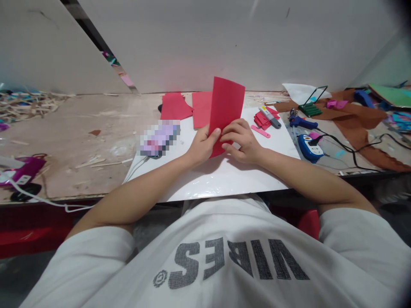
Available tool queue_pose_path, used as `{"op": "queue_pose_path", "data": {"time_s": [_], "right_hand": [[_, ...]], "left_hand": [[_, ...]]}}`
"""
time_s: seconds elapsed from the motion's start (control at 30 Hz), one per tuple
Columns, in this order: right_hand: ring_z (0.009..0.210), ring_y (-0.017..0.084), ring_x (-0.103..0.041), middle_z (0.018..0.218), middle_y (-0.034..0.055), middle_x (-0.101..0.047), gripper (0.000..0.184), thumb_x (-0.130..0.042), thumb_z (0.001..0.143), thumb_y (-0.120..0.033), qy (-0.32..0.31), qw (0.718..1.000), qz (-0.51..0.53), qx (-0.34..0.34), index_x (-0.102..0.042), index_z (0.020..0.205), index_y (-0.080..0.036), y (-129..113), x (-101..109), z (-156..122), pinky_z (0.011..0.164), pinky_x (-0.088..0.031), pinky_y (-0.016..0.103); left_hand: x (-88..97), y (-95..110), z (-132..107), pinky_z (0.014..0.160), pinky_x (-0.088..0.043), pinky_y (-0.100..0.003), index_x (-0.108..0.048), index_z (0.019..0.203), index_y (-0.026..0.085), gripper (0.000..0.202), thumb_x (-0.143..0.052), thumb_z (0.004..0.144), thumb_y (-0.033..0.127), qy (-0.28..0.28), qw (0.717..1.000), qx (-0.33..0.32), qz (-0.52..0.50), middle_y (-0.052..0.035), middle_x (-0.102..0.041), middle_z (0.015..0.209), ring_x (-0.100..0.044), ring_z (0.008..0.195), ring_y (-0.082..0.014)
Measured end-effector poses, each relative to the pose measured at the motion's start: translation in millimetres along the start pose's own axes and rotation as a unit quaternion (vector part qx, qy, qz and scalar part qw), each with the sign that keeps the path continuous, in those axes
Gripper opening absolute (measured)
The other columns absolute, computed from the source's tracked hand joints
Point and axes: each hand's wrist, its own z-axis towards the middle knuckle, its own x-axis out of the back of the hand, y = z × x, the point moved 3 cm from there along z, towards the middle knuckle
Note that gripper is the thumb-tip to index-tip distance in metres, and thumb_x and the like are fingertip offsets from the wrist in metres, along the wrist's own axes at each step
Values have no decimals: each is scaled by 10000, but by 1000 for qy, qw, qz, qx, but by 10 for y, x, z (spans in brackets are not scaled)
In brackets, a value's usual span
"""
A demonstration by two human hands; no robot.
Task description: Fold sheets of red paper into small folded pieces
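A sheet of red paper (226,100) stands upright above the white board, apparently folded, with its left edge straight. My left hand (204,145) grips its lower left edge, thumb on the near face and fingers mostly hidden behind. Against the lower right of that face lie the bent, spread fingers of my right hand (241,141); they touch the paper without visibly pinching it. Behind it, more red paper pieces (175,106) and another red sheet (201,107) lie at the back of the board. To the right, a grey-handled cutter (270,117) rests on small red pieces (260,121).
The white board (205,185) covers the bench in front of me. A blurred phone-like object (159,139) with a cable lies left. On the right are a pink strip (260,131), a blue glue gun (303,122), a blue socket block (310,148) and black cords. Wood scraps (28,107) lie far left.
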Motion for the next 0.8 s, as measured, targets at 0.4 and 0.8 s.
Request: {"op": "queue_pose_path", "data": {"time_s": [0.4, 0.8], "right_hand": [[787, 206, -740, 947, 54, -865, 803, -1224, 669, -774, 18, 815, 414, -405, -840, 1109, -223, 109, -201, 31, 721, -637, 357], [576, 140, -620, 708, 23, -751, 397, -1111, 811, -435, -189, 817, 361, -409, -837, 906, -164, -51, -73, -3, 537, -448, 269]], "left_hand": [[28, -48, 68, 1207, -822, -622, -916, 1311, 235, 863, -903, 1018, 1046, 110, 982, 76, -131, -191, -986, 1416, -958, 1383, -459], [714, -269, 560, 848, -723, -365, -572, 792, 293, 762, -953, 1061, 895, 283, 958, -11, -43, -18, -718, 812, -832, 913, -249]]}}
